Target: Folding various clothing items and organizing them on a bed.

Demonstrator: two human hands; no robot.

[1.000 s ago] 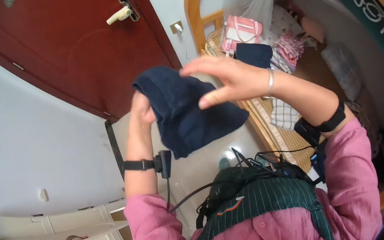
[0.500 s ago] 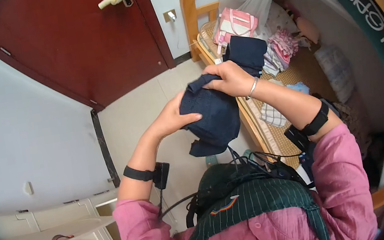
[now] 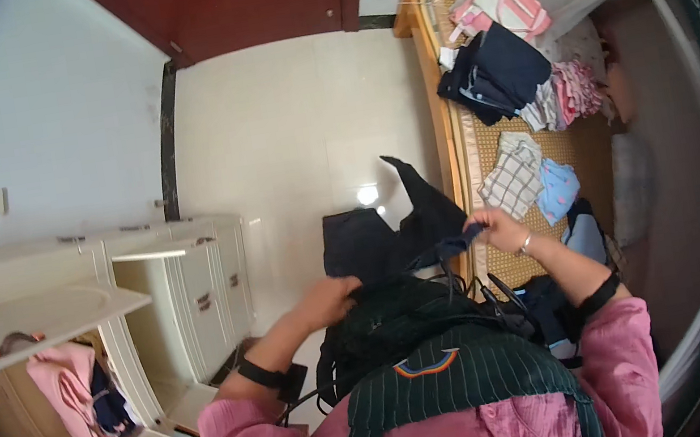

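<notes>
Dark navy trousers (image 3: 363, 242) hang spread in front of my body, their two leg-like parts swung apart and pointing away from me. My right hand (image 3: 504, 232) is closed on a bunched upper edge of them, beside the bed rail. At the other side my left hand (image 3: 326, 302) grips their near edge, its fingertips partly hidden against the cloth. Part of the waist end is lost behind the dark bag and cables at my chest.
On the bed's woven mat (image 3: 475, 132) lie folded dark clothes (image 3: 512, 59), a pink-and-white bag (image 3: 508, 5), a checked cloth (image 3: 510, 172) and a blue cloth (image 3: 557, 189). To the left, an open white cabinet (image 3: 171, 322) holds pink clothing (image 3: 69, 396). A red door (image 3: 255, 6) stands beyond the tiled floor.
The garment, earlier bunched up high between both hands, has dropped open with its legs swinging out. My hands have come lower and farther apart, and my view has tilted down.
</notes>
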